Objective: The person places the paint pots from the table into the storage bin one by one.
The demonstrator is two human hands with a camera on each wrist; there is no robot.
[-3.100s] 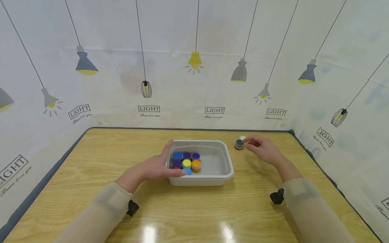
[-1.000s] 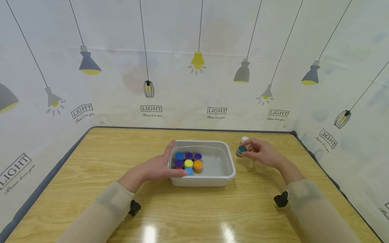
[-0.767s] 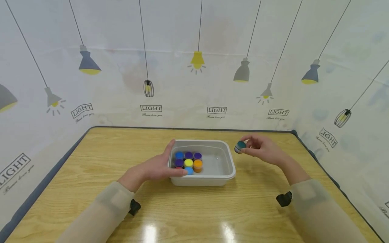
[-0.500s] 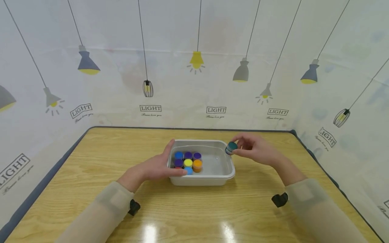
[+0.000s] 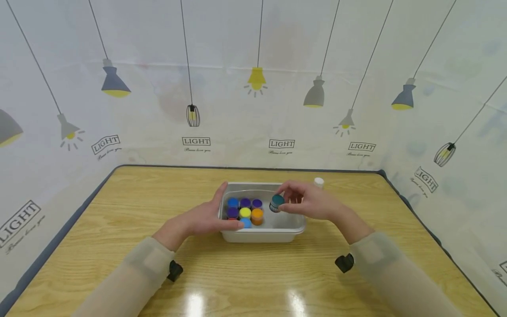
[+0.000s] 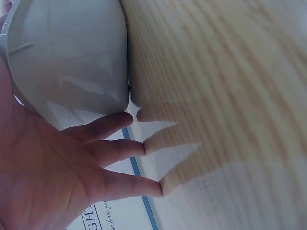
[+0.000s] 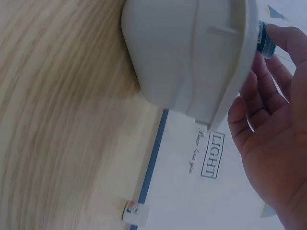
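My right hand (image 5: 303, 200) pinches a small paint pot with a dark green lid (image 5: 277, 201) between thumb and fingertips. It hangs over the right half of a white plastic tub (image 5: 259, 237). In the right wrist view, the green-lidded pot shows just beyond the tub's rim. My left hand (image 5: 202, 216) rests against the tub's left end, thumb along the near rim and index finger at the far corner. The left wrist view shows its other fingers (image 6: 124, 184) straight and spread beside the tub. Several paint pots with blue, purple, yellow (image 5: 245, 213) and orange (image 5: 257, 215) lids stand in the tub's left half.
A small white-capped pot (image 5: 318, 182) stands on the wooden table (image 5: 253, 277) behind the right hand. A wall sheet printed with lamps (image 5: 313, 44) borders the table at the back and sides.
My right hand has picked the green-lidded pot up from the table and carried it left, over the tub's rim. The left hand has stayed at the tub.
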